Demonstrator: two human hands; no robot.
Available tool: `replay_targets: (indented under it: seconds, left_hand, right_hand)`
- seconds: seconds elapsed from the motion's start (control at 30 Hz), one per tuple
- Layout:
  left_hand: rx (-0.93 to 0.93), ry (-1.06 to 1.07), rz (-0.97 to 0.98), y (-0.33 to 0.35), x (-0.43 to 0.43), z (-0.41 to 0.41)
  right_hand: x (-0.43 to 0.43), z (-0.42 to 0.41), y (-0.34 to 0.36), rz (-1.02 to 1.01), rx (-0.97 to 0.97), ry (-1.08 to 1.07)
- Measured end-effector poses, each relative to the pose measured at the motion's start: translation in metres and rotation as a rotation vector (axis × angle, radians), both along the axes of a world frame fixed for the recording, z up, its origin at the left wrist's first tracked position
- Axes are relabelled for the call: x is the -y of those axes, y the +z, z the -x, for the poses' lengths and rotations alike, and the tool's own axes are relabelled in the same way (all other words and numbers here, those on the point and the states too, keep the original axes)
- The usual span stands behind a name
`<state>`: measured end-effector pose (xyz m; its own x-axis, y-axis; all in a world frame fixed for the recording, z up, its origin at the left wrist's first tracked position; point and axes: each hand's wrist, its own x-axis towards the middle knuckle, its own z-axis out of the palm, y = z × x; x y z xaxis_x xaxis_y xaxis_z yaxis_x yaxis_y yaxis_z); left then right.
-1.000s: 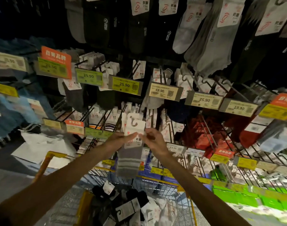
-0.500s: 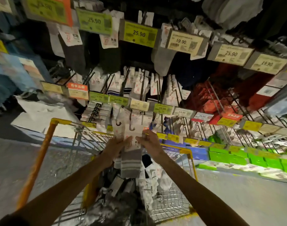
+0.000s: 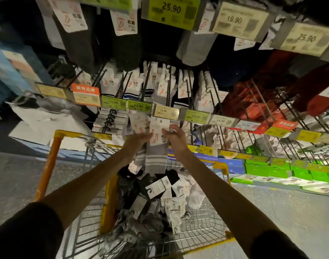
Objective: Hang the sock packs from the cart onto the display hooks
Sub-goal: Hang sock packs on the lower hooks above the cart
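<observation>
I hold a grey sock pack with white stripes and a white card header up in front of the hook row, just below a 13.90 price tag. My left hand holds the card's left side and my right hand pinches its right side near the top. A second grey striped pack hangs behind it on the left. Below my hands the wire cart holds several loose sock packs, black, white and grey.
Display hooks full of white and striped socks fill the rack above. Dark and grey socks hang higher, red packs at the right. Green boxes line the low shelf at right. The cart's yellow frame stands left.
The view has tilted downward and closer to the cart. Both hands still hold the grey pack, which now sits right under the 13.90 tag row.
</observation>
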<state>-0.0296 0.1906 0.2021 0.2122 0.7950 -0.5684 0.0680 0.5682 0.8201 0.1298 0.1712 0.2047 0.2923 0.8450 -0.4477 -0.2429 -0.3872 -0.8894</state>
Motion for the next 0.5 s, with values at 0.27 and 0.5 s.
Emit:
replay_targets:
  seconds: [0.27, 0.5]
  left_hand:
    - [-0.009, 0.007, -0.074, -0.001, -0.024, -0.017]
    - [-0.033, 0.092, -0.035, -0.007, -0.035, -0.027]
  right_hand:
    - [-0.024, -0.016, -0.009, -0.051, -0.043, -0.093]
    - [-0.034, -0.023, -0.010, -0.084, -0.097, -0.026]
